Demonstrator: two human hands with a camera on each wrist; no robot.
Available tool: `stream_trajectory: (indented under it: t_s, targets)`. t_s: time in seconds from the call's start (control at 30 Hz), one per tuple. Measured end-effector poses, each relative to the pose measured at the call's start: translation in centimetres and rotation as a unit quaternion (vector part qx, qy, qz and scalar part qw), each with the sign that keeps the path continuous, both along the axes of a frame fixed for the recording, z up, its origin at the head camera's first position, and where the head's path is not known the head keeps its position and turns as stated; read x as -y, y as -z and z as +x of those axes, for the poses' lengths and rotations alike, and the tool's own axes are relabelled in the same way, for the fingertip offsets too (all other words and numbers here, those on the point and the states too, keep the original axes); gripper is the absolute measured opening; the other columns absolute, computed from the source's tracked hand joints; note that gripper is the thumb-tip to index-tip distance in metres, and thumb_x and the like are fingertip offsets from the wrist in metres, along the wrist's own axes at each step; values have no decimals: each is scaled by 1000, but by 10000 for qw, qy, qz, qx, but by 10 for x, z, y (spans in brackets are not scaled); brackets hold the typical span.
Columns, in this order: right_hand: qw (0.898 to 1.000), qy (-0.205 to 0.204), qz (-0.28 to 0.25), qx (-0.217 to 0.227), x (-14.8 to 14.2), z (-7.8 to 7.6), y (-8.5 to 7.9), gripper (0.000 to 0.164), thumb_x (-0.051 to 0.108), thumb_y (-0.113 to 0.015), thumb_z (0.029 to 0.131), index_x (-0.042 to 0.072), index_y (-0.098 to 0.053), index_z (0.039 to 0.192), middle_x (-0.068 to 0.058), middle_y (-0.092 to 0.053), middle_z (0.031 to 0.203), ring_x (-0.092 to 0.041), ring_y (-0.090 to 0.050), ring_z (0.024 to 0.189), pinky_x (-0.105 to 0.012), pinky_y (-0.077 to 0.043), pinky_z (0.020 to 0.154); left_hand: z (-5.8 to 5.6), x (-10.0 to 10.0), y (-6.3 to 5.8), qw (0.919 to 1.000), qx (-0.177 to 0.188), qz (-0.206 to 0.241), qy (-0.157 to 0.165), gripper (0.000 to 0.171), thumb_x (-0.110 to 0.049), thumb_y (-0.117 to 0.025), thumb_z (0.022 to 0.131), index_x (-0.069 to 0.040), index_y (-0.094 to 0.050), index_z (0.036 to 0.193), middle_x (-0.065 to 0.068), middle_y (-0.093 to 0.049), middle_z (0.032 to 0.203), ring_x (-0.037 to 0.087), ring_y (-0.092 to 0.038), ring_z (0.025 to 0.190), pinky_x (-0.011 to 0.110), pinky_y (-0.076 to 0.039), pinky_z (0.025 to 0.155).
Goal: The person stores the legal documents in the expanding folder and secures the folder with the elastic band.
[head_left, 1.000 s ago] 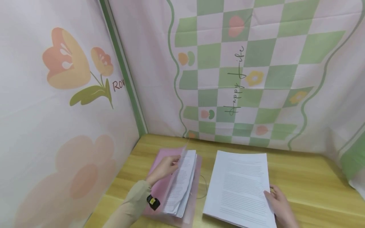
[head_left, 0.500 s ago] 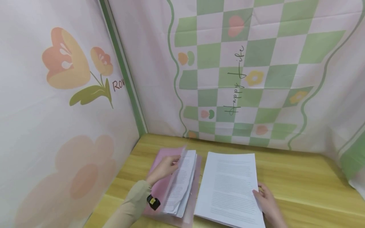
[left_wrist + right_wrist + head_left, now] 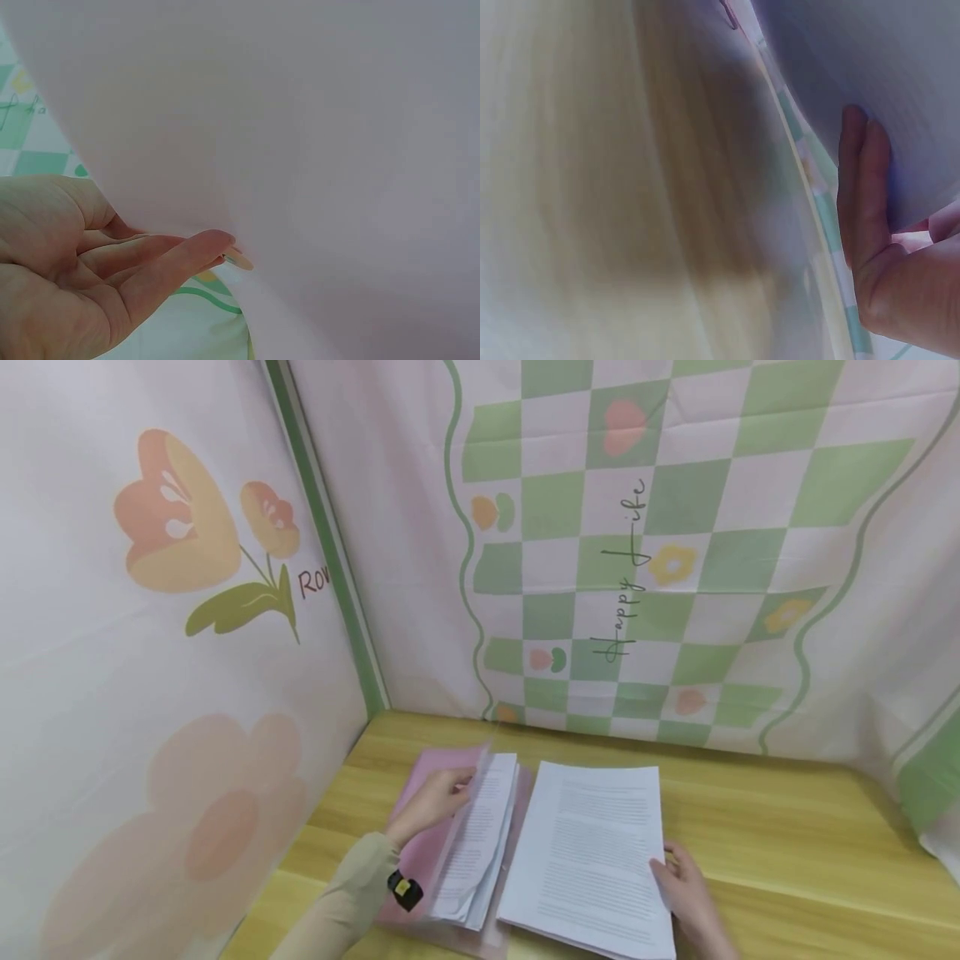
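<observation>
A pink translucent document folder (image 3: 422, 860) lies on the left of the table, with printed sheets (image 3: 474, 852) inside. My left hand (image 3: 429, 802) pinches the edge of its raised cover; in the left wrist view, thumb and fingers hold that edge beside a small pale tab (image 3: 239, 259). To the right, my right hand (image 3: 688, 893) grips a stack of printed paper (image 3: 592, 860) by its right edge, thumb on top. The right wrist view shows fingers spread flat under the stack (image 3: 922, 67), raised off the table. Its left edge meets or overlaps the folder's right edge.
The wooden table (image 3: 810, 843) reaches back to a curtain (image 3: 551, 506) with green checks. A second flowered curtain (image 3: 225, 677) closes off the left side. A black device (image 3: 405, 891) with a yellow mark is at my left wrist.
My right hand has brought the paper stack leftward, up against the folder, covering the thin cord that lay between them. My left hand stays put, holding the cover up.
</observation>
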State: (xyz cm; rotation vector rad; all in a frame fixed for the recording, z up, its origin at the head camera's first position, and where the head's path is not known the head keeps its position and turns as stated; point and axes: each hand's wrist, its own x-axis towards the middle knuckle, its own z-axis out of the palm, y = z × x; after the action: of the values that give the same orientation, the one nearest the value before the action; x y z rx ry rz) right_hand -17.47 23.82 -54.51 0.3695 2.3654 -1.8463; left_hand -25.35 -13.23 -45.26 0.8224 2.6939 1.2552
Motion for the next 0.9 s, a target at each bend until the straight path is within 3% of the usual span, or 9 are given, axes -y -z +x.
stream_trajectory:
  t_s: [0.27, 0.9]
  targets:
    - [10000, 18, 32, 49, 10, -2, -1, 51, 6, -37, 102, -8, -23, 149, -28, -66, 114, -12, -68, 78, -29, -58, 67, -2, 2, 1, 10000, 44, -73, -23, 39, -1, -50, 98, 5, -55, 136, 25, -62, 133, 37, -66, 116, 44, -58, 95]
    - [9988, -75, 470, 74, 10, -15, 1, 54, 11, -37, 103, -6, -21, 152, -38, -52, 132, -11, -65, 81, -28, -57, 68, -1, 4, 1, 9995, 319, 40, -34, 40, -9, -50, 101, -3, -54, 140, 23, -60, 137, 38, -66, 116, 37, -60, 90]
